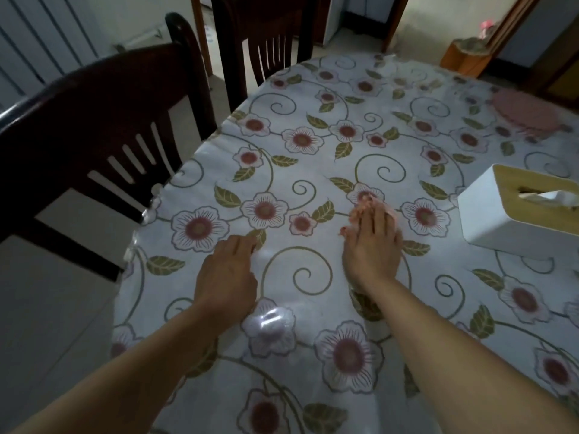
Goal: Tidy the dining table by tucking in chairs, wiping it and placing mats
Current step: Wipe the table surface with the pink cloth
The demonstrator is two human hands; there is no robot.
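Observation:
The dining table [313, 98] carries a glossy floral cloth. My right hand [372, 245] lies flat on it, pressing down a small pink cloth [363, 204] that shows past the fingertips. My left hand [227, 270] rests on the table near its left edge, fingers curled, holding nothing. A pink round mat [529, 112] lies at the far right of the table. Two dark wooden chairs stand at the left side: the near chair [94, 120] sits back from the table edge, the far chair [260, 36] is close to it.
A white tissue box [513, 214] with a wooden lid stands on the table right of my right hand. Pale floor tiles run along the left. A doorway and an orange wooden stand [466, 57] lie beyond the table's far end.

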